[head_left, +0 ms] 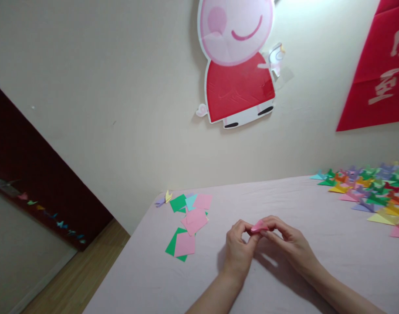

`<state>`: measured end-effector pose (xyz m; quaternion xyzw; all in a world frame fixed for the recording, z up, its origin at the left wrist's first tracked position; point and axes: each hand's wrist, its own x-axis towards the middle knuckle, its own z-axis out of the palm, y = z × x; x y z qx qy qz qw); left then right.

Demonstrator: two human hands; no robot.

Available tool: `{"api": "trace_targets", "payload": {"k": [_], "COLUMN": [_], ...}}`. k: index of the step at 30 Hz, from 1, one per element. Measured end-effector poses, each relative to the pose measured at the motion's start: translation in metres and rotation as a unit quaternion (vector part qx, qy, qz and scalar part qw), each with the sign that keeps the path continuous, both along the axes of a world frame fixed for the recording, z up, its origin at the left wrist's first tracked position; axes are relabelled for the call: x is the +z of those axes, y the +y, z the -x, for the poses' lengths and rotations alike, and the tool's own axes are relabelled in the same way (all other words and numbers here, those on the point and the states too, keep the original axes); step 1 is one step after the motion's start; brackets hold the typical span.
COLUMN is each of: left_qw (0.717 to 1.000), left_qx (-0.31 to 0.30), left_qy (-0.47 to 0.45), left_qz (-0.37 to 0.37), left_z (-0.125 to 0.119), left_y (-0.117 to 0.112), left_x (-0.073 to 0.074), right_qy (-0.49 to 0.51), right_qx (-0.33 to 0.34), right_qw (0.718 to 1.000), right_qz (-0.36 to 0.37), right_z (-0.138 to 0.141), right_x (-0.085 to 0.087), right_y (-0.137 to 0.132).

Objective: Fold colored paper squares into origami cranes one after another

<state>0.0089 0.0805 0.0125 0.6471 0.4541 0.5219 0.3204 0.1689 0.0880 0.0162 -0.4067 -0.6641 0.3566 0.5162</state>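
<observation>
A small folded pink paper piece [259,226] is pinched between both hands just above the pale pink table cover [304,200]. My left hand [238,250] grips its left end with curled fingers and thumb. From the right, my right hand [289,244] holds the other end, fingers closed over it. Most of the paper is hidden by the fingertips.
Loose square sheets [190,223] in pink, green and light blue lie scattered to the left of the hands. A small folded purple and yellow piece [164,199] lies near the table's far left corner. Several coloured folded paper shapes [372,189] crowd the far right. A wall rises behind the table.
</observation>
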Motion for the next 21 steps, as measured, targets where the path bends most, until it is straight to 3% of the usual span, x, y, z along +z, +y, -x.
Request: {"api": "trace_targets", "payload": {"k": [5, 10, 16, 21], "left_qw": [0.998, 0.995, 0.995, 0.997], "left_qx": [-0.022, -0.038, -0.028, -0.012], "left_qy": [-0.009, -0.026, -0.042, -0.044], "left_qz": [0.060, 0.088, 0.088, 0.068], "left_z": [-0.001, 0.001, 0.001, 0.002], "left_y": [-0.002, -0.004, -0.003, -0.002], "left_x": [0.003, 0.005, 0.002, 0.001], "right_qy": [0.059, 0.085, 0.090, 0.050], "right_qx": [-0.029, -0.038, -0.035, -0.015], "right_qw": [0.996, 0.994, 0.994, 0.997], "right_qz": [0.055, 0.049, 0.054, 0.052], "right_z": [0.000, 0.000, 0.001, 0.001], "right_x": [-0.005, -0.010, -0.014, -0.007], "right_y": [0.002, 0.004, 0.005, 0.003]}}
